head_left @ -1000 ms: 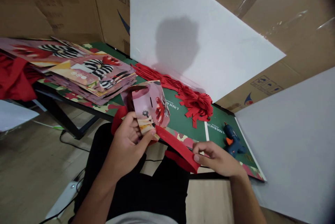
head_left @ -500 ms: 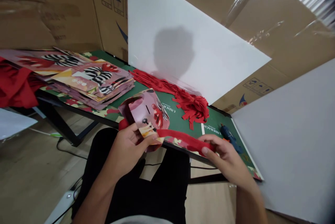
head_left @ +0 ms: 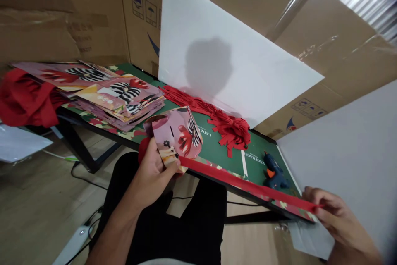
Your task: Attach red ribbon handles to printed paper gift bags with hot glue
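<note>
My left hand point(head_left: 155, 170) is closed on a pink printed card box point(head_left: 175, 132) with a dark slot, red flowers and a striped butterfly on its face. From the lower edge of that box a red ribbon point(head_left: 235, 181) runs out to the right along the table's front edge. My right hand point(head_left: 330, 211) pinches the ribbon's far end, so the strip is stretched nearly straight between both hands. More red material shows behind my left fingers, its shape partly hidden.
A pile of flat printed cards point(head_left: 124, 99) lies at the left, with bunched red ribbon point(head_left: 34, 99) beside it. A bundle of cut red ribbons point(head_left: 232, 130) rests at the back against a white board point(head_left: 235, 58). A blue glue gun point(head_left: 274, 172) lies at the right.
My right hand has moved far to the right and slightly down, drawing the red ribbon out longer and straighter. My left hand keeps hold of the box in nearly the same place.
</note>
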Available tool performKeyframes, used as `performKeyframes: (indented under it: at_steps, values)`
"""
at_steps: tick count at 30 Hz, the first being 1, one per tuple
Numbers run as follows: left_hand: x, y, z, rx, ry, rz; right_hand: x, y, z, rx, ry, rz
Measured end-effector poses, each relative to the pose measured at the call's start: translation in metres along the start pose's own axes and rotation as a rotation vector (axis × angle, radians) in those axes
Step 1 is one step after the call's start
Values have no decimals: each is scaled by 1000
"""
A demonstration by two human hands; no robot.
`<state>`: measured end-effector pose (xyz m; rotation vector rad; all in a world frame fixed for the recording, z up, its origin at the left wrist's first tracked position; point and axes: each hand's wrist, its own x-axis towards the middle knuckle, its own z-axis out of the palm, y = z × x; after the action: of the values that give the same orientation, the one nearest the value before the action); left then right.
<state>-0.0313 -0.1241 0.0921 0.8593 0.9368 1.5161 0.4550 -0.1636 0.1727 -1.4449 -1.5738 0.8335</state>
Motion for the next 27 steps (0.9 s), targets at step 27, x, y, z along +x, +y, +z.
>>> performKeyframes:
  at_steps: [27]
  values:
    - [-16,-24,27,75,64,97,66,-122,321,549,-94,-74]
